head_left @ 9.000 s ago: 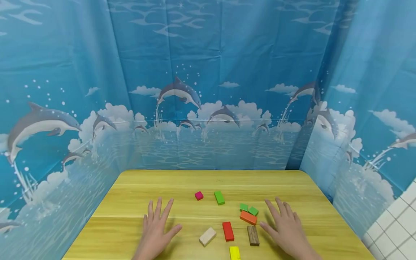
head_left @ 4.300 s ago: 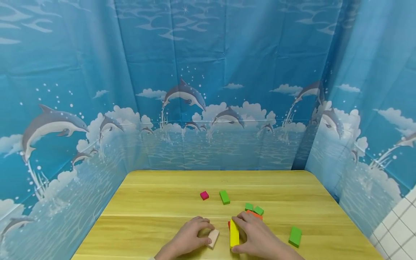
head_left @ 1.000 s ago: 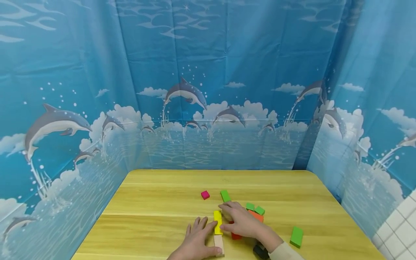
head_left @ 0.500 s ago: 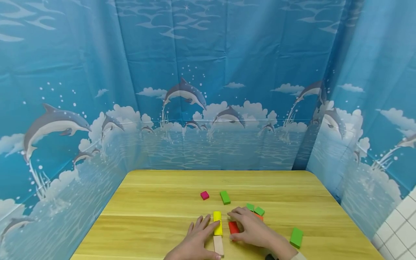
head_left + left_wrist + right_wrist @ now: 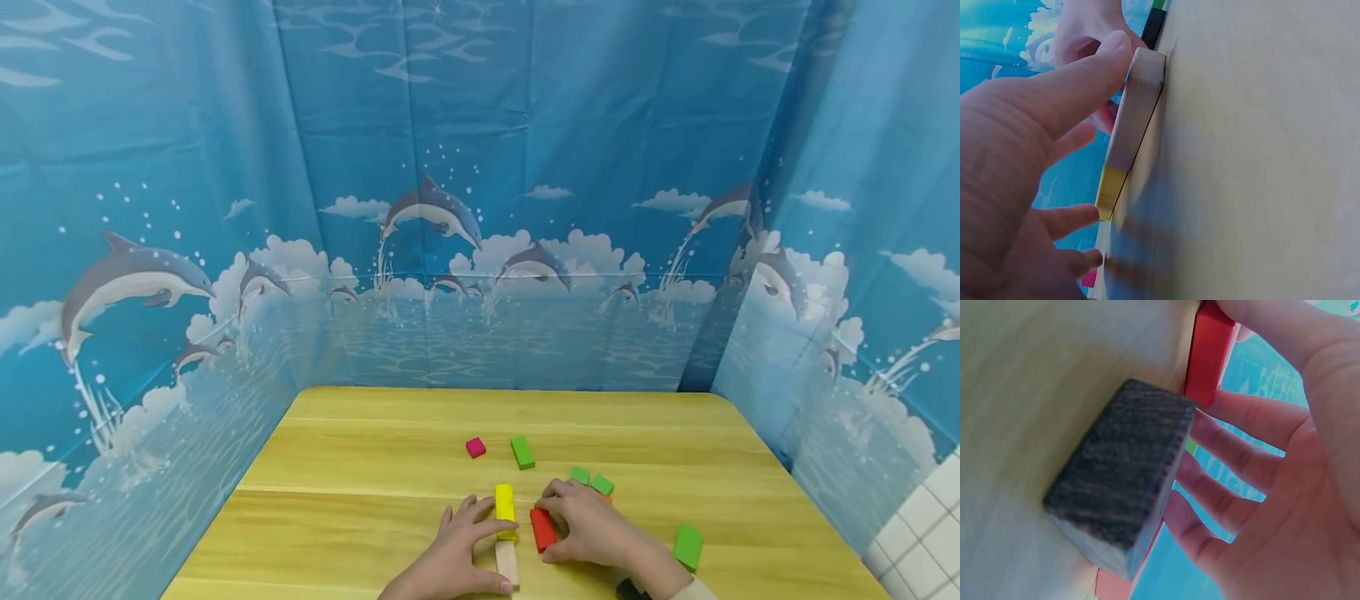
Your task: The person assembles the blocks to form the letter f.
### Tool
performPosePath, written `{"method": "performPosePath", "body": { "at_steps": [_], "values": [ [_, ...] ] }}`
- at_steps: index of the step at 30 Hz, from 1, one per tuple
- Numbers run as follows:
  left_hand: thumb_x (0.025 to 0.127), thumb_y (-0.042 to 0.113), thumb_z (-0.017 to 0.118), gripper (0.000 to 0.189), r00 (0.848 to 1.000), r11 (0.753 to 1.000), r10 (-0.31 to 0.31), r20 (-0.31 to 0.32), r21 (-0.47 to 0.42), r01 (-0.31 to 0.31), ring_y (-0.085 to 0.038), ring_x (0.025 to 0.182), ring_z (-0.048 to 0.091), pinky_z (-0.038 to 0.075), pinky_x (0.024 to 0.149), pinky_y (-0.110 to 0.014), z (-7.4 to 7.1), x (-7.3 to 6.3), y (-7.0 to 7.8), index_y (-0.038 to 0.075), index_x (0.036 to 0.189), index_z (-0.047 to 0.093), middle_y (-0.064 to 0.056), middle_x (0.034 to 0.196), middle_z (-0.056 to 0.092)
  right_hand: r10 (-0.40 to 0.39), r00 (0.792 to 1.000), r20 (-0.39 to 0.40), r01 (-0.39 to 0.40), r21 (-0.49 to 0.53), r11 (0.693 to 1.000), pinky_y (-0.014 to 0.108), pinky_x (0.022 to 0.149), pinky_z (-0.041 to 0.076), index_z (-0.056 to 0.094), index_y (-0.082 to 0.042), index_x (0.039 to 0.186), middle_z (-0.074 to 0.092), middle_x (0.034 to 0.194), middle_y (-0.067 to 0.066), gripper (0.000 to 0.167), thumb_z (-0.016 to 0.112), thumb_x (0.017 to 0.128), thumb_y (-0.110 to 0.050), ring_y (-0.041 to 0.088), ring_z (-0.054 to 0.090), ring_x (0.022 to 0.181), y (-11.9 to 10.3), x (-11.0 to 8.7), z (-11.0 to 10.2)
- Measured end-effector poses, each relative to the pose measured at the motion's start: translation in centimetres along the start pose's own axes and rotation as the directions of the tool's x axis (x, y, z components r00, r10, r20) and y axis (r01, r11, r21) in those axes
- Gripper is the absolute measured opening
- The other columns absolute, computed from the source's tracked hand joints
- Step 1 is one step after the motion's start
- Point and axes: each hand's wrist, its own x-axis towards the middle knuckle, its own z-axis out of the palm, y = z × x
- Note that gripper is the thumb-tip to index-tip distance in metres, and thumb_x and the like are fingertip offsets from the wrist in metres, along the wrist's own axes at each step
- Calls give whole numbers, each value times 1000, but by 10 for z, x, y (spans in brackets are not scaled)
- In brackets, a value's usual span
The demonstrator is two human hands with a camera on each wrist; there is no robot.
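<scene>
On the table, a yellow block (image 5: 505,508) and a pale wooden block (image 5: 507,565) stand end to end in a line. My left hand (image 5: 461,552) lies along their left side, its index finger across the yellow block and its thumb by the near end of the pale one. In the left wrist view the fingers are spread and fairly straight beside the pale block (image 5: 1138,112). Just to the right, my right hand (image 5: 592,525) pinches a red block (image 5: 542,531) lengthwise between thumb and index finger. A dark brown block (image 5: 1122,462) lies under the right palm in the right wrist view.
Farther back lie a pink block (image 5: 476,447) and a green block (image 5: 522,452). Two small green blocks (image 5: 602,484) sit beyond the right hand, beside a mostly hidden orange block (image 5: 606,498). Another green block (image 5: 687,547) lies at the right. A dolphin-print curtain (image 5: 480,333) surrounds the table.
My right hand has left the yellow block, moved right and taken hold of the red block, which is slightly turned. The left hand stays by the yellow and pale blocks.
</scene>
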Motion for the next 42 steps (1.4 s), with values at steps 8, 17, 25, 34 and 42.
{"method": "performPosePath", "body": {
  "at_steps": [8,17,25,34,42],
  "values": [
    [75,53,85,36,999,999,-2,-40,-50,0,-47,147,19,7,105,-80,0,0,1,43,105,68,-4,157,38,-2,1000,-6,2,-13,1000,36,84,50,74,-21,117,59,112,-12,62,81,73,-64,11,53,97,0,-1,2],
    [78,49,84,30,999,997,42,-26,-62,-43,-51,146,18,5,103,-82,-2,-2,3,44,104,71,-8,157,39,-6,1000,-14,6,-23,1000,36,84,50,74,-20,116,59,113,-11,63,80,73,-65,12,53,97,-2,-1,1],
    [80,47,82,30,999,996,52,-12,-77,-53,-50,147,16,3,101,-83,-1,-3,3,42,110,77,-1,157,40,-19,1000,-15,18,-22,1000,36,82,50,74,-20,117,60,112,-11,64,79,73,-67,11,53,95,2,0,2],
    [80,46,81,29,1000,993,16,5,-116,-15,-48,149,12,-2,103,-80,1,-1,2,44,109,78,5,158,39,-9,1000,-11,8,-21,1000,36,82,50,74,-20,117,59,112,-12,65,78,73,-68,11,53,95,3,0,3],
    [81,49,78,31,1000,995,15,8,-95,-14,-48,149,13,-2,103,-81,3,0,0,45,112,76,5,159,37,-2,1000,-16,1,-38,999,37,83,50,74,-19,117,59,112,-12,65,79,73,-67,11,53,95,1,1,3]
  ]
}}
